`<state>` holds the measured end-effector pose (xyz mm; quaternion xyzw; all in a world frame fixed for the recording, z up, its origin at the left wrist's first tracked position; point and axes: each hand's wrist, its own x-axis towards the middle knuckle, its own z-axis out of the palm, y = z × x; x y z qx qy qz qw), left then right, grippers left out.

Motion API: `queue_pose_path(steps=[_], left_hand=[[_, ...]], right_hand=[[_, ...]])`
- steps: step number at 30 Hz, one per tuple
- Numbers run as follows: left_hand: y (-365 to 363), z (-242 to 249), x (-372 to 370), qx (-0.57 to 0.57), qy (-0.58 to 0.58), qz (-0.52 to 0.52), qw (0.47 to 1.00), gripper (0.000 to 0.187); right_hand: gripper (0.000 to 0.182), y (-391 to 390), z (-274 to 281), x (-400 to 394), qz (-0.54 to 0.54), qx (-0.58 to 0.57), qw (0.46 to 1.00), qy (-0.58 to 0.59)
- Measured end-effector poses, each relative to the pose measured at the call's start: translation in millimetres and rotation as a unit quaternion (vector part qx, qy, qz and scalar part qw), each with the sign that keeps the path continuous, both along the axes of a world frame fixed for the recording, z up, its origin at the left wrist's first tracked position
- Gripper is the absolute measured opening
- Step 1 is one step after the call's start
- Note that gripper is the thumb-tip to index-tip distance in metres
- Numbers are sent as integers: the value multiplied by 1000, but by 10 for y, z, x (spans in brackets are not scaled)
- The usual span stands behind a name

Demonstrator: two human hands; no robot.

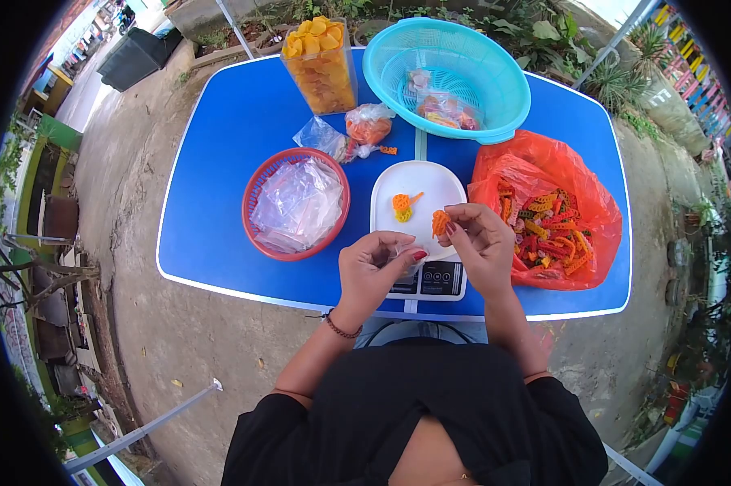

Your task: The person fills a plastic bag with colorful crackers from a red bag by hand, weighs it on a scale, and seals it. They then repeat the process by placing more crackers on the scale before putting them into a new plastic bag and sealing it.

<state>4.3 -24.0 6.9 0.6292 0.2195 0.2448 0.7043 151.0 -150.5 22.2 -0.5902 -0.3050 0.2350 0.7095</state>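
Pinching an orange snack (440, 223) over the white scale (442, 186) is the right hand (484, 245), while the left hand (369, 271) pinches clear plastic (406, 268)!

1 dark bin (137, 63) on grey ground (211, 340), leafy plants (543, 36) farther right

- We observe a wide passage over the tabletop (206, 162), left of the red basket (288, 256).
- Right of the white scale (436, 180), the red bag (537, 154) obstructs us; beyond, the turquoise colander (496, 73).
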Motion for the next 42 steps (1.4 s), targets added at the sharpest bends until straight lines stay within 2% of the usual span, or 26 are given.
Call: queue_pose_path(steps=[4,7,16,19,25,28,31,33,35,36,39,42], left_hand=[[-8,1,6,26,24,-7,999,27],[-14,13,5,37,18,-11,999,29],[-52,55,19,25,-9,-7,1000,31],[-43,31,-2,23,-10,-16,1000,32],[-48,44,-5,-15,-42,-24,999,32],[-61,43,10,-40,-56,-20,997,28],[-53,30,31,-113,-75,20,991,27],[-14,-25,45,-213,-105,51,970,28],[48,-112,44,-348,-148,75,923,31],[57,-85,40,-384,-125,94,910,30],[105,-107,26,-419,-144,93,892,30],[104,-75,21,-407,-143,88,898,31]], right_hand=[[21,-44,15,-53,24,41,997,-59],[20,-2,-2,-110,5,28,997,-71],[18,-11,-69,-156,36,73,996,-23],[16,-22,-51,-194,44,75,995,55],[15,-10,-4,-147,11,13,975,-221],[21,-5,75,-120,6,4,955,-295],[25,47,-51,-152,-43,-13,991,-127],[34,112,-110,-34,-25,-112,946,-304],[38,218,-105,7,-22,-177,864,-470],[45,256,-81,-41,-27,-207,851,-482],[48,350,-121,-53,-22,-232,795,-560],[45,350,-235,-18,-10,-231,802,-551]])
